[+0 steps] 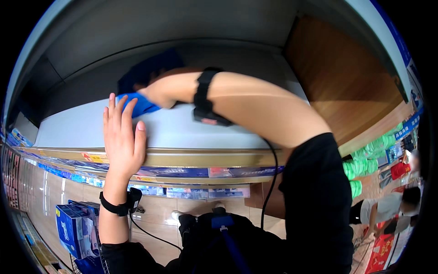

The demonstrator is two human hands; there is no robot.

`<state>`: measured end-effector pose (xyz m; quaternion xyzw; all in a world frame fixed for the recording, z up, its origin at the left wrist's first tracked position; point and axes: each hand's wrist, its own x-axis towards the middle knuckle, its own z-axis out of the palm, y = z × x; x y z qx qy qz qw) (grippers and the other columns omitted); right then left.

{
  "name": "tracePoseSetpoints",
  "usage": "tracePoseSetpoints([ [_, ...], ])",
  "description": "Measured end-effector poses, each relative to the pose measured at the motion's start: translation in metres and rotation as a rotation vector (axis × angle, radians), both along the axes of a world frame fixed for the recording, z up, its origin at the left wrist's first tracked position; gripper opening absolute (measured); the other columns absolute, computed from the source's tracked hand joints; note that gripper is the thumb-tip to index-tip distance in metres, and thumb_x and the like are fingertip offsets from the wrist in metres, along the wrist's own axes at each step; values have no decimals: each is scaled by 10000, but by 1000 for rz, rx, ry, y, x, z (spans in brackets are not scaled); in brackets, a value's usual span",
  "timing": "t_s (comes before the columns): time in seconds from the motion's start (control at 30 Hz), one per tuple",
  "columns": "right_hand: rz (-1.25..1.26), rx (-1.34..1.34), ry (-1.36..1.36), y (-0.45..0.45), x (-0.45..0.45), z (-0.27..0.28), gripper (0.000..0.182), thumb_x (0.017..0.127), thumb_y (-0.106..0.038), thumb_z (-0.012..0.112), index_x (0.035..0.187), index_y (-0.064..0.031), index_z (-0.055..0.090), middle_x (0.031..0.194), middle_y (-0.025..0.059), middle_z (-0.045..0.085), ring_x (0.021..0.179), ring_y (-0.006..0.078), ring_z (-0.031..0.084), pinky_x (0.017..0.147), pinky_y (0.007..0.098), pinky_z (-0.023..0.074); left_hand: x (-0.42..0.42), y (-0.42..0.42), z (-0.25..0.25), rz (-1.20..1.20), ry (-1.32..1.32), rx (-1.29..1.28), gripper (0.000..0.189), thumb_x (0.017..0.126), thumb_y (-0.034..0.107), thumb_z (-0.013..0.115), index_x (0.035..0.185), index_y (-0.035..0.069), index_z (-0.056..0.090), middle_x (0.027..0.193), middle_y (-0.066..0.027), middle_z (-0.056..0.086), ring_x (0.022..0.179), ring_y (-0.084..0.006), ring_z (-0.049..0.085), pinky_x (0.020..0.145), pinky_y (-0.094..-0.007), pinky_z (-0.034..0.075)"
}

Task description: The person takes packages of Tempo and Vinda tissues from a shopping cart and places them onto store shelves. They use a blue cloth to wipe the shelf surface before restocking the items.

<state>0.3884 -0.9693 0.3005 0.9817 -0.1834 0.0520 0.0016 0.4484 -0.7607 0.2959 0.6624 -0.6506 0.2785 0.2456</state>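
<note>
My left hand (122, 137) is held over the front of a white shelf board (205, 133), its fingers apart and its fingertips overlapping a blue item (142, 107). Whether they touch it I cannot tell. My right arm reaches across from the right, and my right hand (150, 93), blurred and partly hidden by its own wrist, grips the blue item. That item looks like a cloth or soft package; its front part is lit and its rear part lies dark in the shelf's shade. Both wrists wear black straps with small cabled devices.
A wooden side panel (335, 68) bounds the shelf on the right. Blue packs (184, 172) line the shelf below the price-tag edge (205, 159). A cart (97, 236) holding a blue tissue pack (73, 231) stands at lower left. People (383, 209) and green goods (362, 167) are at right.
</note>
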Motion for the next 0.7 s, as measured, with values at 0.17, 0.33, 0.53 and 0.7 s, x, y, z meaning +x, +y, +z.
tracePoseSetpoints([
  [0.17,-64,-7,260,31,14,35,303,941,-253,547,1120,-105,742,1097,184,695,1027,368,663,886,444,509,2,4,2,16,52,15,474,978,261,432,1369,0,491,1429,-232,477,1451,-436,299,1176,-561,209],
  [0.33,-328,19,447,-49,-101,56,723,907,-178,522,1573,-103,252,1241,254,633,1095,399,629,885,492,517,3,8,3,20,29,35,470,984,277,428,1358,0,503,1417,-231,487,1441,-436,319,1170,-565,223],
  [0.53,-683,-78,597,-125,-248,61,925,801,-34,536,1607,-181,108,1391,280,524,1260,389,544,1070,441,426,-1,4,8,-29,39,51,491,978,274,427,1373,-10,492,1404,-231,502,1436,-429,329,1174,-545,232],
  [0.7,-590,-117,598,-114,-202,59,931,777,39,521,1601,-128,118,1258,279,613,1174,375,603,1038,419,452,5,6,3,-39,66,25,496,915,231,526,1355,2,513,1403,-241,497,1435,-421,335,1170,-556,250],
])
